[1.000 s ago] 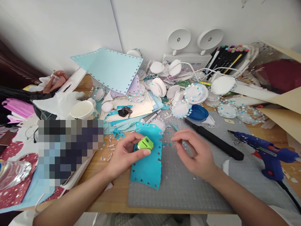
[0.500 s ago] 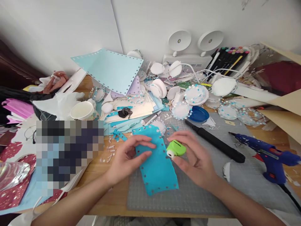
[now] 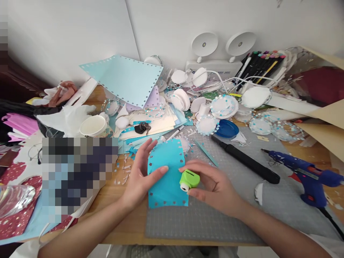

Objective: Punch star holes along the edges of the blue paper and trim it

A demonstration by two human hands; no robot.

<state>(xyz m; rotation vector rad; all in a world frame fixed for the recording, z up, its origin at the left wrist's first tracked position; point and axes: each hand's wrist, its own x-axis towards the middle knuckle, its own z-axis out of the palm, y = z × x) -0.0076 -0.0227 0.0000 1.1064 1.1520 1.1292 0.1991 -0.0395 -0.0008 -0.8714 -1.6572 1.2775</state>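
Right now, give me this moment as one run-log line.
left hand: holds teal paper by left edge | right hand: grips green punch at paper's right edge | under: grey cutting mat | nearby: blue glue gun

A pixelated patch (image 3: 79,175) blots out whatever lies beside the left hand (image 3: 138,179); the cord of the glue gun (image 3: 306,172) runs off the right edge
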